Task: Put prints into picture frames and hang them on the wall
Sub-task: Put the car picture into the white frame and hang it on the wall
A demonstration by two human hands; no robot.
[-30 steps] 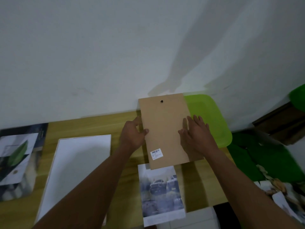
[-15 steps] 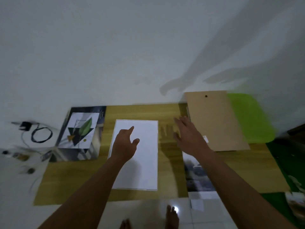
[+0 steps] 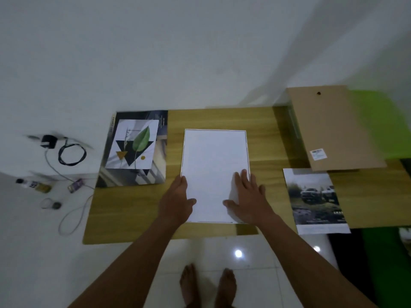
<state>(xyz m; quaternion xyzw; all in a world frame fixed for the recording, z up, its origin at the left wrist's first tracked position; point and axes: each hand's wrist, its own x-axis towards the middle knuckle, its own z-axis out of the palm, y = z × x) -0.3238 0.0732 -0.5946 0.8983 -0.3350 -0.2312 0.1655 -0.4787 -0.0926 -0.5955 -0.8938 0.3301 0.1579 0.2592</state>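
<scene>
A white picture frame (image 3: 214,165) lies flat in the middle of a low wooden table (image 3: 262,150). My left hand (image 3: 176,202) rests at its near left edge, fingers apart. My right hand (image 3: 248,201) lies flat on its near right corner, fingers spread. A brown backing board (image 3: 331,125) with a small hole and a barcode sticker lies at the far right of the table. Near it lies a print of cars (image 3: 317,200), overhanging the table's front edge. To the left of the frame lies a leaf print (image 3: 133,147) on a darker sheet.
A green plastic lid (image 3: 382,123) sits under the backing board at the far right. On the white floor left of the table lie a black charger with cable (image 3: 66,150), a small bottle (image 3: 33,184) and other small items. My bare feet (image 3: 208,285) stand before the table.
Both hands left the brown backing board at the right and came down on the white frame. The view swung left, so the frame is now central.
</scene>
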